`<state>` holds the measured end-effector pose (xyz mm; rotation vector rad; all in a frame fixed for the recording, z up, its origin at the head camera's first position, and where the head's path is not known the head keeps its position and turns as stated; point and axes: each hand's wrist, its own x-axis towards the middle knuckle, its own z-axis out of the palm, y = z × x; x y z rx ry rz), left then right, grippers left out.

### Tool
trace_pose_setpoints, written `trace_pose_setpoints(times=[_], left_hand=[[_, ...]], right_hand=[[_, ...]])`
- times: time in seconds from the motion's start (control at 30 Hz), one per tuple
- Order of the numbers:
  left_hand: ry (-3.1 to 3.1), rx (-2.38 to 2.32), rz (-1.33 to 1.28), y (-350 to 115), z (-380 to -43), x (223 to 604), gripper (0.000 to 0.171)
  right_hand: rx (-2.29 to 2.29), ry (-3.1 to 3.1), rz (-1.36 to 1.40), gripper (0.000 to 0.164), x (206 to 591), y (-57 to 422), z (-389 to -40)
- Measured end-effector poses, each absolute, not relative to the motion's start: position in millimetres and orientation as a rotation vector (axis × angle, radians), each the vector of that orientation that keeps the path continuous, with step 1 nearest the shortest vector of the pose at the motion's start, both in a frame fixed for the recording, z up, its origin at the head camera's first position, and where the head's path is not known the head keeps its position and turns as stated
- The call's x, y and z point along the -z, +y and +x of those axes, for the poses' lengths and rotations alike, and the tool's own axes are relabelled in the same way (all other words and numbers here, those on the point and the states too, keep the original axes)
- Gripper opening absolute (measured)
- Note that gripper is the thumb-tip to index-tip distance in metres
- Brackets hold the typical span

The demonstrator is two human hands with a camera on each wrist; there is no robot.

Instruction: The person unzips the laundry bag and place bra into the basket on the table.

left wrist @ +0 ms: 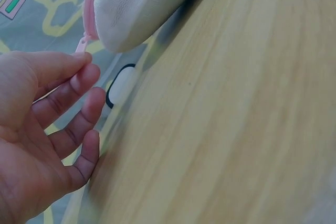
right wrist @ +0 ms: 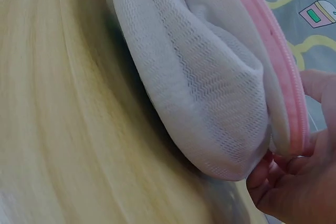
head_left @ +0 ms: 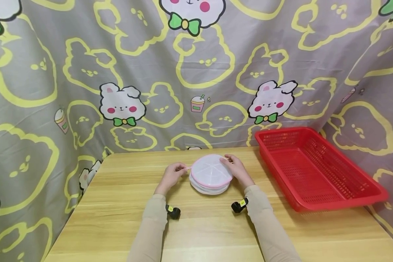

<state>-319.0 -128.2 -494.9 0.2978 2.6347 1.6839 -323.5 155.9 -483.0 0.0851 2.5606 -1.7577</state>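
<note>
A round white mesh laundry bag (head_left: 211, 170) with a pink zipper round its upper edge sits over the middle of the table. At its left side my left hand (head_left: 174, 174) pinches the pink zipper pull (left wrist: 82, 44) between thumb and forefinger, the other fingers loosely bent. My right hand (head_left: 236, 168) grips the bag's right rim, thumb on the top panel and fingers underneath. In the right wrist view the pink zipper (right wrist: 281, 51) runs along the edge above the sagging mesh side (right wrist: 194, 82).
A red plastic basket (head_left: 278, 174) with perforated walls stands on the right of the wooden table (head_left: 118, 207). Behind the table hangs a grey curtain (head_left: 170, 65) with cartoon prints. A small black wrist camera (head_left: 173, 211) is strapped to each forearm.
</note>
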Motion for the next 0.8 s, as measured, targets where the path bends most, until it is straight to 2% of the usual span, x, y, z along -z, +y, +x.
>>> trace_pose_setpoints(times=[0.4,0.8], left_hand=[[2.635,-1.683,0.296,-127.6,-319.7,494.2,0.009],[2.627,-1.697,0.288,-127.4,-320.0,496.8,0.006]], right_hand=[[1.755,2.551,0.059,0.062,482.6,150.9,-320.1],[1.707,2.588,0.126,0.054,482.9,147.1,-317.9]])
